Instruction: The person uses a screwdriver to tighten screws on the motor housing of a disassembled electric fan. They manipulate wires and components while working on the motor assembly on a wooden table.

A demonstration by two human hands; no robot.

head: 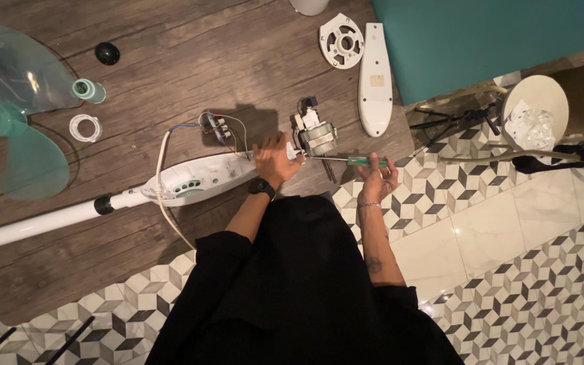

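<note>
translucent fan blade, black cap, white cover, round bracket

The fan motor, a small metal block with a dark part on top, sits on the wooden floor just beside the open white housing, joined to it by thin wires. A screwdriver with a green handle lies level, its tip at the motor's base.
</note>
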